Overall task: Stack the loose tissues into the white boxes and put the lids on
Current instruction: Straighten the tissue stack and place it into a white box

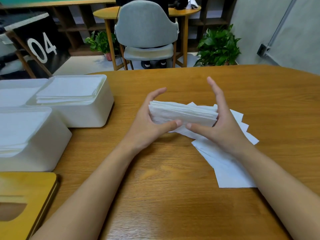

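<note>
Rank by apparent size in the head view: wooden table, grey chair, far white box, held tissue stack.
1. wooden table
2. far white box and grey chair, too alike to rank
3. held tissue stack

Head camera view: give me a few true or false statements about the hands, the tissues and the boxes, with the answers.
1. The tissue stack sits between the left hand and the right hand. True.
2. The white box nearest the left hand has its lid on. False: it is open, with tissues inside.
3. Some loose tissues lie on the table under the right forearm. True.
4. The wooden lid lies right of both hands. False: it lies at the near left.
</note>
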